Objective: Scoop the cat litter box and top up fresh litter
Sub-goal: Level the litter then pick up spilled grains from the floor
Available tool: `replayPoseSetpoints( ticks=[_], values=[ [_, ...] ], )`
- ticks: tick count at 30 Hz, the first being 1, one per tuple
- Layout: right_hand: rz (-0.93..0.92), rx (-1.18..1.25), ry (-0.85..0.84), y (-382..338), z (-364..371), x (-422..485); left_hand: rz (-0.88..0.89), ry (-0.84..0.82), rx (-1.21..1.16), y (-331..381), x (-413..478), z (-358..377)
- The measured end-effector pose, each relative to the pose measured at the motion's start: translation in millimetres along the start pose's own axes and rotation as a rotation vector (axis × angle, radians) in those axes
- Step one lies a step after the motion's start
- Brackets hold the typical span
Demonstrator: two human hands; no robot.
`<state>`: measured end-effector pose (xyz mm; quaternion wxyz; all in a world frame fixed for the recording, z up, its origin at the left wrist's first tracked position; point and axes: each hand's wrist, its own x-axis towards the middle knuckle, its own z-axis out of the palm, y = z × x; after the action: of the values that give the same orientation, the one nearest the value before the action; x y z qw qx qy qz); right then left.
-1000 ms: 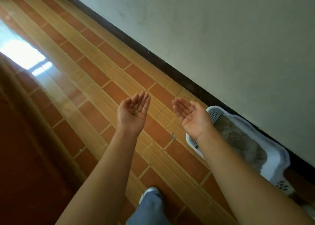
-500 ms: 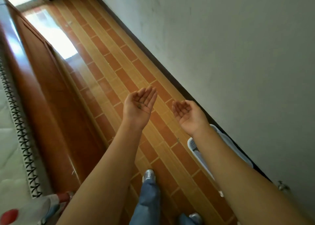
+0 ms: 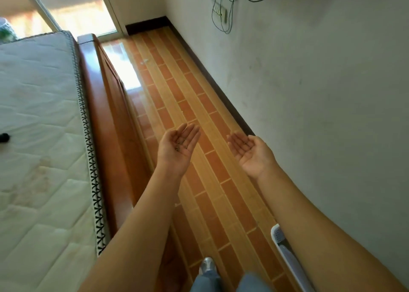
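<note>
My left hand (image 3: 177, 147) is stretched out in front of me, palm up, fingers straight, with a few dark litter grains on the palm. My right hand (image 3: 250, 153) is held out beside it, also palm up and holding nothing. Only a white corner of the litter box (image 3: 280, 238) shows at the lower right, beside the wall and mostly hidden behind my right forearm. The litter inside it is out of sight.
A bare mattress (image 3: 39, 136) on a wooden bed frame (image 3: 106, 119) fills the left. A strip of tiled floor (image 3: 199, 105) runs between the bed and the wall (image 3: 321, 92). Cables hang from a wall socket (image 3: 220, 12). My shoe (image 3: 207, 265) is at the bottom.
The view has lifted and swung away from the litter box, now showing the bed and the far doorway. Both hands stay held out, palms up, and have moved a little further apart.
</note>
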<state>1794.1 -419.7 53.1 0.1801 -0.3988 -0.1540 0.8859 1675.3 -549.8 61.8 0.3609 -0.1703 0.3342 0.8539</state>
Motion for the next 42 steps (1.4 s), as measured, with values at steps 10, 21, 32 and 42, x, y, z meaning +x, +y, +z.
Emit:
replayPoseSetpoints(
  ticks=[10,21,32,42],
  values=[
    [0.111,-0.154,-0.119,12.6,121.6,91.9,0.142,0.059,-0.125,95.8,75.2,5.4],
    [0.221,-0.324,-0.188,-33.8,265.2,240.5,0.266,0.135,-0.201,182.0,222.1,77.3],
    [0.277,-0.391,-0.241,-61.1,397.4,359.2,0.375,0.195,-0.276,271.0,343.3,125.7],
    [0.243,-0.355,-0.258,-45.2,555.6,511.7,0.392,0.169,-0.343,417.9,507.3,153.3]
  ],
)
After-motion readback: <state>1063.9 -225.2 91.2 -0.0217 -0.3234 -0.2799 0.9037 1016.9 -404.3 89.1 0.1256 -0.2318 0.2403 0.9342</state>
